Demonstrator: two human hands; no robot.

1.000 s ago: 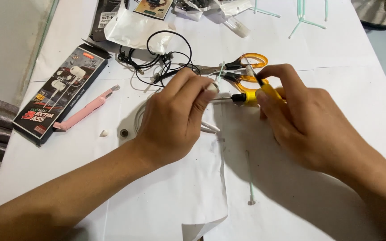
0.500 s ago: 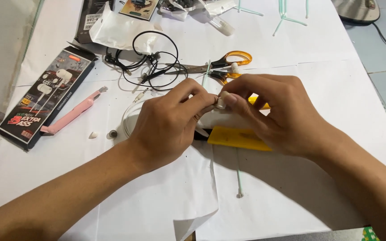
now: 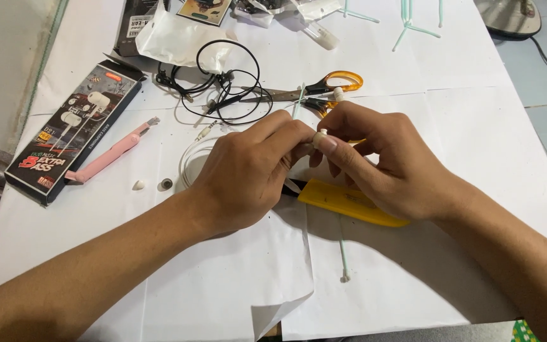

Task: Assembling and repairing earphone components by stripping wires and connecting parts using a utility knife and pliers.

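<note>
Pinching a small white earbud (image 3: 320, 135) between them, the left hand (image 3: 248, 174) and right hand (image 3: 381, 158) meet fingertip to fingertip — both closed tight on it, knuckles up, above a yellow tool (image 3: 343, 201) on the white table (image 3: 413, 285).

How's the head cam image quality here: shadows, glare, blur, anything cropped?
Head view: even, soft light, no glare on the white paper; faint shadows under the left hand and right hand. Hands, scissors and black cable look sharp, no motion blur. The small white piece at the fingertips is mostly hidden. Items along the top edge are cropped.
</note>
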